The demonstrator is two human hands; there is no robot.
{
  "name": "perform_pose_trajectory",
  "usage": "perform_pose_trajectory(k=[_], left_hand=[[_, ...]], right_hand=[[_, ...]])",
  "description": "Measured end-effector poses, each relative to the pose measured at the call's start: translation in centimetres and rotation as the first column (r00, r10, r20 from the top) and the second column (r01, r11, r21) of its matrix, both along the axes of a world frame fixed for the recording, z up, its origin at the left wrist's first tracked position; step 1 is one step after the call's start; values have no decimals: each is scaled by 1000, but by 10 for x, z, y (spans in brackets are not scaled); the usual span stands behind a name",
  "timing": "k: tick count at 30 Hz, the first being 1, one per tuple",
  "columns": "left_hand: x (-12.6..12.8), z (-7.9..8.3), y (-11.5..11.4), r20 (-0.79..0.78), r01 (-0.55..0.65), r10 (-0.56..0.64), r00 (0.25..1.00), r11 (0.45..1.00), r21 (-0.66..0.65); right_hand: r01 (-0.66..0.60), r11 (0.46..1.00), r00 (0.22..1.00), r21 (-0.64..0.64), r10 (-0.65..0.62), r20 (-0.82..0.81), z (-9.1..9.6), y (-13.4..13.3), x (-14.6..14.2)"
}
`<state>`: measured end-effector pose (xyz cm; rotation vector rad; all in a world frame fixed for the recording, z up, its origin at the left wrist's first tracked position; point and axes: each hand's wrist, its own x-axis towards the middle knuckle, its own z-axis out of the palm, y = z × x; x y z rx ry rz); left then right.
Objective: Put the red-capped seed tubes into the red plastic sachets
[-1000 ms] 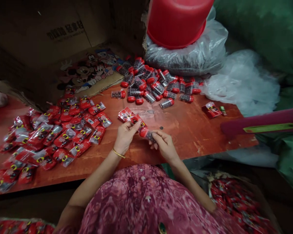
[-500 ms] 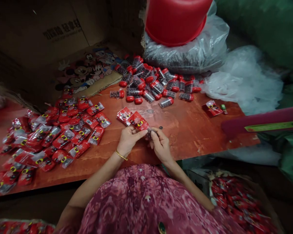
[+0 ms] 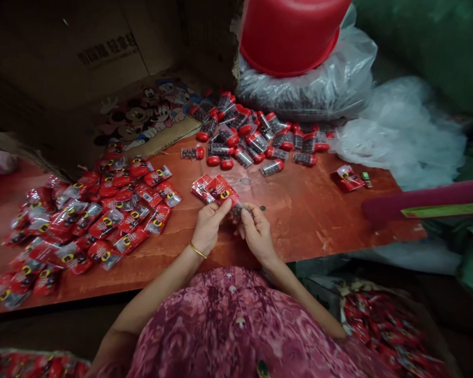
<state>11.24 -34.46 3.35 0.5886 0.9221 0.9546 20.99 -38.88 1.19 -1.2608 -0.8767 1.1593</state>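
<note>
My left hand [image 3: 206, 228] is closed on a small printed red plastic packet [image 3: 222, 189], its thumb laid over the packet's near end. At that same end, my right hand [image 3: 256, 231] pinches a clear tube of dark beads [image 3: 237, 211]. The tube lies at the packet's mouth, seemingly partly inside it; fingers hide how far. Another flat red packet [image 3: 202, 188] rests on the table just beyond my left hand. Further back is a loose heap of red-capped bead tubes [image 3: 242, 131]. To the left lies a pile of plump red packets [image 3: 110, 223].
A cardboard box [image 3: 114, 31] stands open at the back left. Behind the tubes, a red tub [image 3: 291, 39] sits on a full clear plastic bag [image 3: 299, 94]. At the right are crumpled plastic [image 3: 402, 131], a small torn packet [image 3: 349, 178] and a purple bar [image 3: 437, 199].
My right hand has pushed the bead tube slightly left, further over the packet's mouth. My left thumb has shifted up along the packet. The whole view has moved a little.
</note>
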Motion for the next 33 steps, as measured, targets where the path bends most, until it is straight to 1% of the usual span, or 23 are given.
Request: perform_pose_trajectory(k=[1, 3, 5, 7, 8, 9, 11, 12, 14, 17, 18, 20, 22, 24, 25, 27, 29, 30, 32, 33], left_hand=[[-1, 0, 0, -1, 12, -12, 1000, 1000, 14], [-3, 1, 1, -28, 38, -37, 999, 998, 46], [-4, 2, 0, -76, 62, -56, 995, 995, 74], [-5, 2, -2, -125, 88, -76, 989, 992, 88], [-5, 2, -3, -144, 91, -77, 987, 992, 91], [-5, 2, -4, -155, 87, -72, 985, 992, 92], [-4, 2, -5, -148, 82, -67, 987, 992, 100], [-4, 1, -5, -133, 76, -62, 989, 992, 103], [-3, 0, -3, -109, 23, -12, 994, 994, 106], [-4, -2, -1, -127, -70, 81, 989, 993, 94], [-4, -2, 0, -139, -70, 82, 987, 994, 84], [-6, -2, 0, -154, -27, 36, 987, 998, 61], [-7, -2, 1, -161, -24, 32, 986, 998, 52], [-9, 0, 1, -152, -62, 68, 986, 997, 49], [-10, 1, 2, -138, -71, 76, 988, 997, 39], [-15, 4, 5, -99, -65, 65, 993, 998, 7], [-21, 8, 9, -72, -94, 92, 993, 995, -15], [-24, 10, 11, -62, -126, 125, 990, 992, -20], [-30, 13, 14, -40, -192, 190, 981, 981, -28], [-32, 14, 15, -25, -196, 195, 980, 980, -42]], right_hand=[[-16, 1000, 999, 3, 16, -30, 0, 0, -1], [-77, 997, 986, -20, 73, -147, 1, 1, -1], [-165, 984, 948, -67, 140, -287, 2, 3, 0], [-207, 974, 923, -95, 162, -349, 3, 3, 1], [-188, 977, 933, -98, 147, -328, 4, 3, 1], [-145, 985, 955, -90, 116, -272, 4, 3, 1], [-52, 997, 993, -49, 46, -113, 5, 1, 1], [-32, 999, 999, -29, 31, -38, 5, 1, 0], [-66, 998, 997, -13, 67, 47, 6, 0, -1], [-146, 989, 989, -32, 147, 33, 6, 0, -2], [-158, 987, 987, -41, 159, 21, 6, 0, -3], [-167, 984, 985, -58, 169, 38, 5, 1, -3], [-154, 987, 977, -53, 160, 144, 3, 4, -2], [-130, 991, 956, -29, 133, 262, 2, 8, -2], [-137, 990, 947, -23, 138, 290, 3, 10, -3], [-208, 978, 944, -27, 208, 257, 6, 14, -6], [-293, 956, 941, -17, 291, 174, 11, 17, -10], [-309, 951, 941, 0, 306, 143, 13, 18, -12], [-302, 953, 948, 32, 296, 115, 16, 21, -17], [-291, 956, 952, 41, 286, 107, 17, 24, -20]])
